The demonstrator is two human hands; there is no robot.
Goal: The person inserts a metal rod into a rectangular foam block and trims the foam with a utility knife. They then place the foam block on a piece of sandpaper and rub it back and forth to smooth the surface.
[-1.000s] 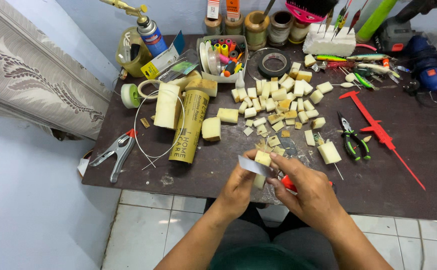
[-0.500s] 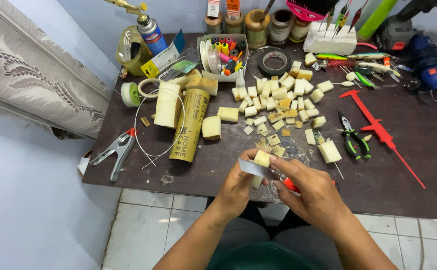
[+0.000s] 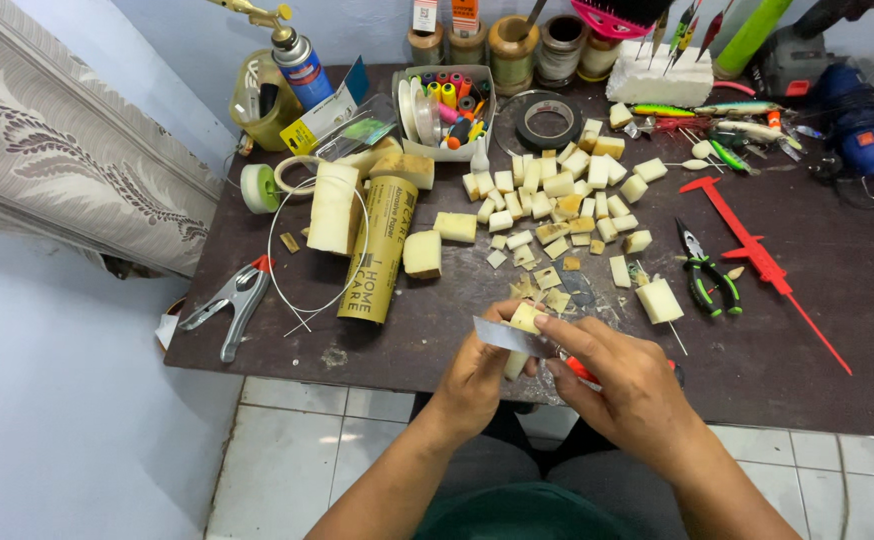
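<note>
My left hand (image 3: 479, 378) grips a small pale yellow foam block (image 3: 524, 319) at the near edge of the dark table (image 3: 407, 330). My right hand (image 3: 625, 380) holds a knife with an orange handle (image 3: 583, 372); its grey blade (image 3: 502, 336) lies across the block's lower part. Both hands sit close together just over the table's front edge.
Several cut foam cubes (image 3: 547, 200) lie spread over the middle of the table. A cardboard roll (image 3: 379, 250), a larger foam piece (image 3: 334, 208), a wire loop, a metal clamp (image 3: 229, 303), green pliers (image 3: 702, 275), a red caliper (image 3: 757, 250), a gas torch (image 3: 297, 60), tape rolls and fishing lures surround them.
The hands have stayed at the same spot; the blade has shifted slightly against the block. Nothing else on the table has moved.
</note>
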